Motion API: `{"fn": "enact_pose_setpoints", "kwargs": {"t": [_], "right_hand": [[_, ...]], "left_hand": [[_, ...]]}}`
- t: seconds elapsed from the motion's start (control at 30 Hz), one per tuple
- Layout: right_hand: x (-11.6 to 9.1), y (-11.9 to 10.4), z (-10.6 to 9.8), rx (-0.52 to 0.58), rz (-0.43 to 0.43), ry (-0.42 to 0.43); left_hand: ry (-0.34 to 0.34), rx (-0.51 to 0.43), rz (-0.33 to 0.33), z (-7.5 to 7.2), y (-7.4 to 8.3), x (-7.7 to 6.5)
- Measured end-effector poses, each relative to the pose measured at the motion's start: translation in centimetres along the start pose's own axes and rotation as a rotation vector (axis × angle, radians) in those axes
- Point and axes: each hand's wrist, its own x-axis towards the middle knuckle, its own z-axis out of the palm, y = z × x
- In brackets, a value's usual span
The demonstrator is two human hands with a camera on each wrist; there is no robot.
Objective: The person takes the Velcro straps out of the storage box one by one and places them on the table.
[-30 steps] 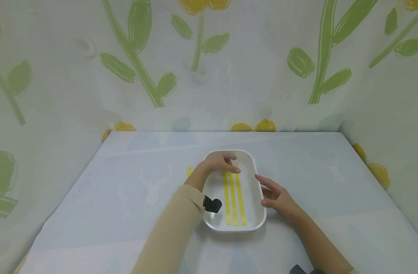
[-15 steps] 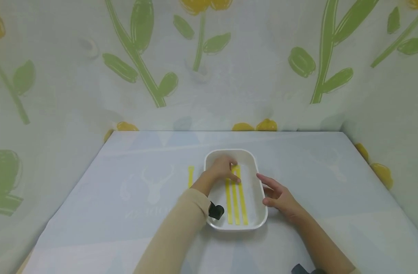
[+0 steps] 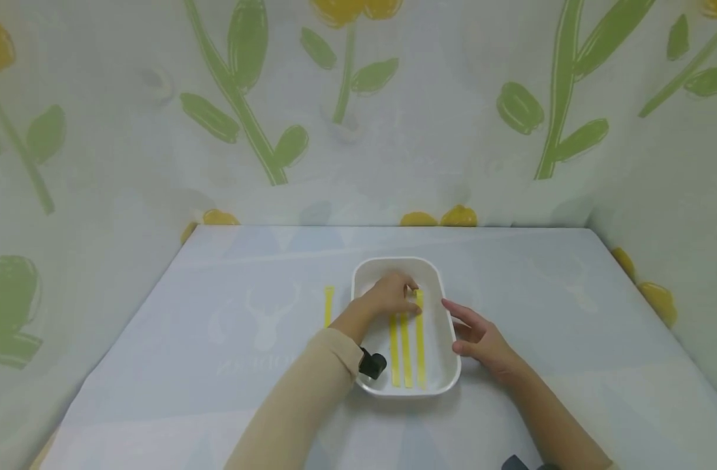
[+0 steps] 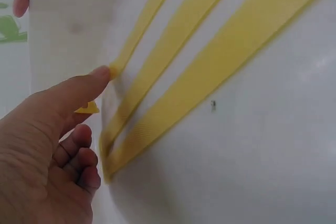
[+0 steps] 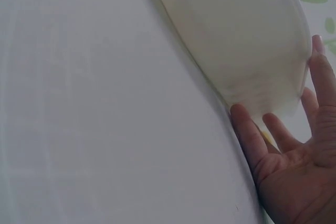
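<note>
A white rounded rectangular tray [image 3: 441, 365] holds three flat yellow ribbon strips lying side by side, lengthwise. Reaching in over the left rim, my left hand [image 3: 392, 294] pinches the far end of the rightmost strip [image 3: 420, 359] between thumb and fingers. The left wrist view shows the thumb on that strip's end, with a yellow tip poking out below it. The middle strip [image 4: 163, 51] and the near strip [image 4: 210, 80] lie beside it, bending up at their ends. Outside the tray, my right hand [image 3: 482, 341] touches its right wall with spread, relaxed fingers.
Another yellow strip [image 3: 328, 305] lies on the pale covered table [image 3: 217, 385], left of the tray and partly behind the left wrist. Flower-patterned cloth walls [image 3: 429, 130] enclose the table at the back and sides.
My left hand has come down into the tray and shifted right, onto the far end of the rightmost strip. The right hand stays at the tray's right side.
</note>
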Motion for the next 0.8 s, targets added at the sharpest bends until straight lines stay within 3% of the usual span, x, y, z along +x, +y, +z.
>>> {"fn": "enact_pose_setpoints", "kwargs": {"t": [0.2,0.43,0.8], "right_hand": [[-0.3,0.2,0.0,-0.001,0.002,-0.001],[-0.3,0.1,0.1,0.002,-0.007,0.001],[-0.1,-0.1,0.1,-0.027,0.008,0.009]], "left_hand": [[0.025,-0.16,0.007,0.1,0.1,0.2],[-0.023,-0.493,-0.046,-0.4,0.7,0.2],[-0.02,-0.7,0.038,-1.5,0.8,-0.2]]}}
